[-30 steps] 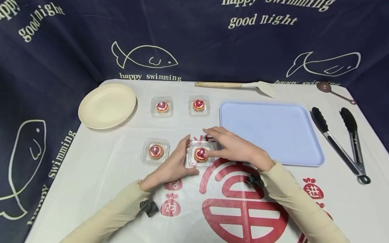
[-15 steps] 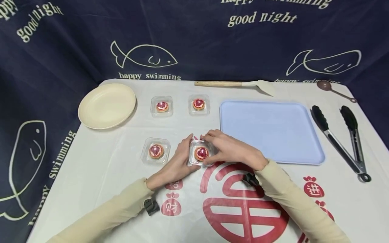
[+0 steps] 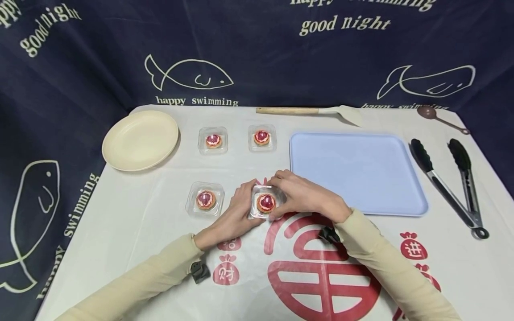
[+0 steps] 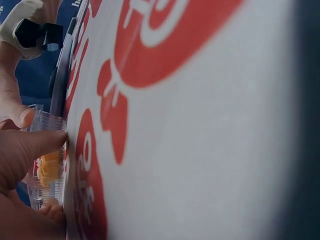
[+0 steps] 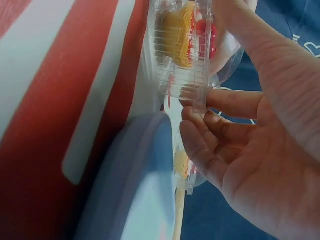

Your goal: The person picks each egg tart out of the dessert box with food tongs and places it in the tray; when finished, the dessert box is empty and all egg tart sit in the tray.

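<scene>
A clear plastic box [image 3: 257,195] with a small red-topped tart [image 3: 266,203] inside sits on the table in front of me. My left hand [image 3: 234,216] grips its left side, thumb at the near edge and fingers toward the far corner. On the opposite side my right hand [image 3: 305,195] holds the box between thumb and index finger. In the right wrist view the box's ridged wall [image 5: 175,82] shows, with the right index fingertip at its corner; the other fingers curve loosely below. The left thumb [image 4: 47,142] lies along the wall in the left wrist view.
Three more boxed tarts stand close by: one at left [image 3: 205,199], two behind [image 3: 213,141]. A cream plate [image 3: 140,140] lies far left, a blue tray [image 3: 357,174] right. Beyond are a wood-handled spatula [image 3: 289,110], black-tipped tongs [image 3: 453,196] and a brown spoon [image 3: 427,112].
The right hand's thumb has come off the lid's top to the near right edge. Both hands have closed in on the box's sides; the box has barely shifted.
</scene>
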{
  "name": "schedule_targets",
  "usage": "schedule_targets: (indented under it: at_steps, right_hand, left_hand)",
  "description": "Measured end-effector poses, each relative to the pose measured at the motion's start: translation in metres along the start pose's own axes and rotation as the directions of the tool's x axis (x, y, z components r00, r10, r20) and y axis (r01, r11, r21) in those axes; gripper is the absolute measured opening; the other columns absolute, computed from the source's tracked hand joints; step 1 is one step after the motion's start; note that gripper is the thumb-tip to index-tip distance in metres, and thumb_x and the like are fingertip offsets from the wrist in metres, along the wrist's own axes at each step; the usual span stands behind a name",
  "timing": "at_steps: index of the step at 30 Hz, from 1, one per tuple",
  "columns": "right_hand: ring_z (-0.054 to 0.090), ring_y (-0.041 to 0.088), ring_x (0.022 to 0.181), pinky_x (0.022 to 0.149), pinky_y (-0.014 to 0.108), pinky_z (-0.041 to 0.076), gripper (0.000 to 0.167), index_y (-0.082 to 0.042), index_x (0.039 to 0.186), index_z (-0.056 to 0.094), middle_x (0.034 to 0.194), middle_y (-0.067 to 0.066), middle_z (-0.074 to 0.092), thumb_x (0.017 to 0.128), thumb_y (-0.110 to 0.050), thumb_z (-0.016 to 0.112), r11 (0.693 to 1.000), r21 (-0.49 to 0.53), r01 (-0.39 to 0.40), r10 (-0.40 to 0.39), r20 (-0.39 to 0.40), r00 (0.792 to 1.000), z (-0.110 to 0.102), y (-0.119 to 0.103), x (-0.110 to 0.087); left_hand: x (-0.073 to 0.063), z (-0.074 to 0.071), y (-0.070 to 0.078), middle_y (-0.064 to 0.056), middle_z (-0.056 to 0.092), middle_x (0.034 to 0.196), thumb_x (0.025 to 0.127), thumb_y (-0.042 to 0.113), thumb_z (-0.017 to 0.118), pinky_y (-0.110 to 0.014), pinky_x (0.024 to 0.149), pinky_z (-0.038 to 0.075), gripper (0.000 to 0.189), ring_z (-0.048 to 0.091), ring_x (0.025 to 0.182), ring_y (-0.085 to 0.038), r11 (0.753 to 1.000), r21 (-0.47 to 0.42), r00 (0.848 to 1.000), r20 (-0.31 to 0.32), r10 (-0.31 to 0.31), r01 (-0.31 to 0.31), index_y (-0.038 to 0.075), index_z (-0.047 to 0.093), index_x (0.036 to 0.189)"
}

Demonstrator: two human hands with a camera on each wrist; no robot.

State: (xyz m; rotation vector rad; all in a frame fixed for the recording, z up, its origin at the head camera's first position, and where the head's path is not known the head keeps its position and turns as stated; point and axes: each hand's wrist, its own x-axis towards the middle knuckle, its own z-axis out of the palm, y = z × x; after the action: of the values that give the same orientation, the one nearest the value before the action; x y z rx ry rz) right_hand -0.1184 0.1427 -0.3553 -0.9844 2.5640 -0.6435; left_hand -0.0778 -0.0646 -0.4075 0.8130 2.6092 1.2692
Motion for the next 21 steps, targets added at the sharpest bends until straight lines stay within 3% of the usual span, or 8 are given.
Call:
schedule_targets:
  at_steps: [9,21]
  right_hand:
    - [0.050,0.016,0.095,0.083,0.029,0.049,0.078,0.001,0.124,0.062,0.105,0.005,0.056,0.066,-0.045,0.088,0.999,0.006,0.031,-0.031,-0.045,0.999,0.0030,0.0026,-0.0012]
    - [0.052,0.017,0.096,0.082,0.029,0.051,0.072,-0.001,0.122,0.065,0.108,0.007,0.057,0.066,-0.040,0.089,0.999,-0.043,0.025,-0.028,-0.066,0.997,0.0005,-0.0062,-0.0040]
  left_hand:
    - [-0.0010,0.0021,0.0009,-0.024,0.043,0.135,0.075,0.012,0.077,-0.055,0.099,0.038,0.086,0.041,0.120,-0.037,1.000,0.016,1.000,-0.010,0.003,-0.003,-0.012,0.029,0.142]
    - [0.0013,0.0011,0.0020,-0.022,0.045,0.131,0.075,0.014,0.077,-0.053,0.095,0.042,0.083,0.044,0.117,-0.035,0.999,0.052,1.000,-0.015,0.007,-0.006,-0.011,0.032,0.140]
